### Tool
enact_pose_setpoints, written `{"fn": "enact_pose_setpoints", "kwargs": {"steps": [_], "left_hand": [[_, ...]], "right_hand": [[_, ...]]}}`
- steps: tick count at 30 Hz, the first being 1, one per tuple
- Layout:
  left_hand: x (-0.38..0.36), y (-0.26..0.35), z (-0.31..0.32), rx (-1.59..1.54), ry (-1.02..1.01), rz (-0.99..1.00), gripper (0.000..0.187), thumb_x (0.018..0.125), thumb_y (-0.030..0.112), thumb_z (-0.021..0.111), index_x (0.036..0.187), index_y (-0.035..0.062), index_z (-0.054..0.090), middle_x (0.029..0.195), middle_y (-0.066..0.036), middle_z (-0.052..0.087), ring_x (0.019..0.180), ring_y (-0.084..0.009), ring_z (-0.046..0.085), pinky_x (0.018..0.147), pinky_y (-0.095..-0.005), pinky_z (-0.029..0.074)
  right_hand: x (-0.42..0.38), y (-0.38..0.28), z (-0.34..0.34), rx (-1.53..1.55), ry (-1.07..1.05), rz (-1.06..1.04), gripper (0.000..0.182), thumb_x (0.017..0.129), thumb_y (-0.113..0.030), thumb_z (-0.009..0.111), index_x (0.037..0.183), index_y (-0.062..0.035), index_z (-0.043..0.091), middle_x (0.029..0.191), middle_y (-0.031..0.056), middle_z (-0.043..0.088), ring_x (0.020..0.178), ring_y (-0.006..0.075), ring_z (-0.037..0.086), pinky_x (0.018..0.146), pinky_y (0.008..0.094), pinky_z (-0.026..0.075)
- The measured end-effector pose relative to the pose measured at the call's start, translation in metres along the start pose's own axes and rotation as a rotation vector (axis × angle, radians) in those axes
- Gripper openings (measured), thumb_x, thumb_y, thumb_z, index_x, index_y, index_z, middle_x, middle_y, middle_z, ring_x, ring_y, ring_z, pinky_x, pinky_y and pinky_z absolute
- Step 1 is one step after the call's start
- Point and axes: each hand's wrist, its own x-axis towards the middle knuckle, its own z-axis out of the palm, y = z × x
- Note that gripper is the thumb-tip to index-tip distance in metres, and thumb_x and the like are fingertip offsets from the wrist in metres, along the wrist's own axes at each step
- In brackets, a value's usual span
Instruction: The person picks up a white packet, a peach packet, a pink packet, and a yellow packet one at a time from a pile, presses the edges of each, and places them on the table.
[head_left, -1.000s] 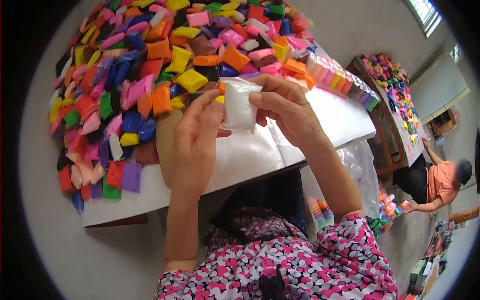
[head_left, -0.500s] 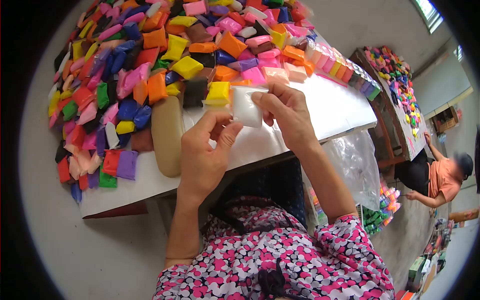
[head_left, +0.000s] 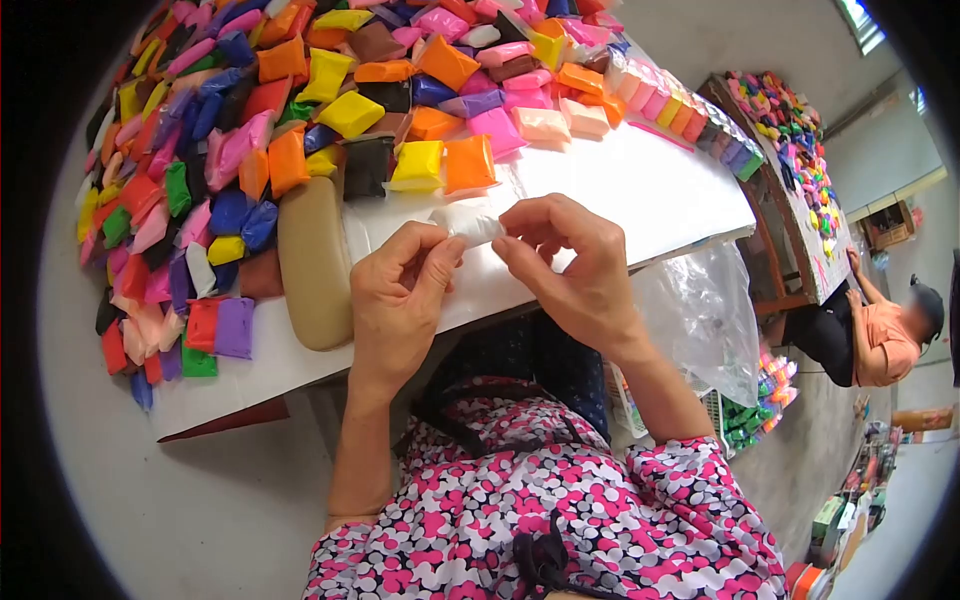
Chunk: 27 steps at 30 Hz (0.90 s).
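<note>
A small white packet point(head_left: 470, 226) in clear wrapping is held up between my two hands, above the white tabletop point(head_left: 400, 318). My left hand point(head_left: 408, 290) pinches its left end between thumb and fingers. At the right end, my right hand point(head_left: 562, 262) has its thumb and forefinger closed on the wrapping. Just beyond the packet lie a yellow packet point(head_left: 417, 166), an orange packet point(head_left: 470, 165) and a black packet point(head_left: 368, 167). A long beige rounded block point(head_left: 314, 265) rests to the left of my left hand.
A big heap of coloured packets point(head_left: 240, 130) covers the table's far left. A row of coloured packets point(head_left: 690, 110) lines the back right edge. Clear plastic bags point(head_left: 700, 320) hang at the right. Farther off, a person point(head_left: 880, 340) is beside another packet-covered table point(head_left: 790, 170).
The white packet has gone from flat and facing me to a narrower, rolled-looking shape, lower in view. My right hand has come down, and the orange packet beyond is now uncovered.
</note>
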Motion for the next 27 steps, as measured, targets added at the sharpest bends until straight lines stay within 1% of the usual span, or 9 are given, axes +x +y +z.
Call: {"fn": "enact_pose_setpoints", "kwargs": {"steps": [4,10,11,15,20,23,24,26,27], "left_hand": [[0.000,0.000,-0.002,0.090,-0.025,0.010,0.011,0.095,0.012,0.063,0.091,0.0015,0.064,0.077,0.002,0.060,0.064,-0.0035,0.050,0.058,-0.0187,0.041],[-0.002,-0.002,0.003,0.362,0.068,0.208,0.010,0.092,0.007,0.063,0.087,-0.0009,0.060,0.072,-0.002,0.056,0.061,-0.0090,0.049,0.055,-0.0254,0.040],[-0.001,-0.002,0.005,0.421,0.079,0.270,0.010,0.092,0.006,0.062,0.086,-0.0011,0.059,0.071,-0.004,0.055,0.060,-0.0113,0.049,0.055,-0.0269,0.040],[-0.002,-0.008,0.006,0.596,0.080,0.432,0.006,0.090,0.001,0.060,0.085,-0.0010,0.056,0.074,-0.010,0.053,0.061,-0.0215,0.051,0.056,-0.0322,0.042],[-0.002,-0.010,0.008,0.632,0.067,0.579,0.004,0.088,-0.003,0.059,0.090,-0.0022,0.055,0.086,-0.015,0.058,0.071,-0.0274,0.056,0.063,-0.0343,0.046],[-0.005,-0.006,0.006,0.542,0.079,0.602,0.009,0.084,-0.006,0.060,0.091,-0.0026,0.055,0.092,-0.017,0.059,0.079,-0.0320,0.058,0.068,-0.0372,0.049],[-0.007,-0.003,0.005,0.503,0.088,0.598,0.011,0.083,-0.006,0.061,0.091,-0.0026,0.054,0.093,-0.018,0.059,0.081,-0.0341,0.059,0.071,-0.0386,0.050],[-0.011,0.004,0.004,0.432,0.125,0.599,0.010,0.085,-0.006,0.061,0.094,-0.0035,0.056,0.097,-0.018,0.061,0.083,-0.0323,0.060,0.072,-0.0374,0.050],[-0.012,0.006,0.003,0.398,0.142,0.600,0.010,0.086,-0.005,0.061,0.095,-0.0039,0.057,0.099,-0.018,0.061,0.084,-0.0314,0.060,0.072,-0.0369,0.050]], "right_hand": [[-0.001,0.010,0.005,-0.035,0.020,0.044,0.012,0.081,-0.005,0.070,0.089,0.0004,0.062,0.078,0.0112,0.065,0.062,0.0196,0.064,0.054,0.0286,0.050],[-0.009,0.021,0.022,-0.363,0.132,-0.293,0.015,0.075,0.001,0.067,0.083,-0.0007,0.055,0.073,0.0113,0.054,0.060,0.0279,0.057,0.051,0.0341,0.047],[-0.010,0.024,0.024,-0.419,0.161,-0.382,0.019,0.072,0.002,0.067,0.082,-0.0017,0.051,0.071,0.0104,0.050,0.058,0.0264,0.055,0.049,0.0351,0.045],[-0.015,0.028,0.025,-0.512,0.175,-0.421,0.021,0.070,0.003,0.067,0.081,-0.0024,0.050,0.069,0.0097,0.047,0.057,0.0256,0.053,0.048,0.0343,0.044],[-0.022,0.029,0.021,-0.506,0.173,-0.419,0.020,0.071,0.003,0.067,0.082,-0.0029,0.051,0.069,0.0106,0.048,0.057,0.0235,0.054,0.048,0.0328,0.044],[-0.025,0.013,0.010,-0.169,0.045,-0.195,0.012,0.081,-0.002,0.065,0.089,-0.0013,0.056,0.073,0.0071,0.054,0.057,0.0160,0.054,0.050,0.0278,0.043],[-0.021,0.007,0.005,0.064,0.025,0.007,0.012,0.085,-0.005,0.063,0.093,-0.0007,0.057,0.074,0.0053,0.054,0.058,0.0137,0.053,0.051,0.0261,0.043],[-0.014,-0.006,-0.003,0.529,-0.022,0.417,0.016,0.092,-0.011,0.060,0.102,0.0007,0.059,0.076,0.0016,0.056,0.060,0.0092,0.052,0.054,0.0227,0.043],[-0.008,-0.005,-0.004,0.612,-0.061,0.405,0.025,0.093,-0.016,0.058,0.110,0.0034,0.058,0.076,-0.0011,0.054,0.060,0.0061,0.048,0.054,0.0204,0.039]]}}
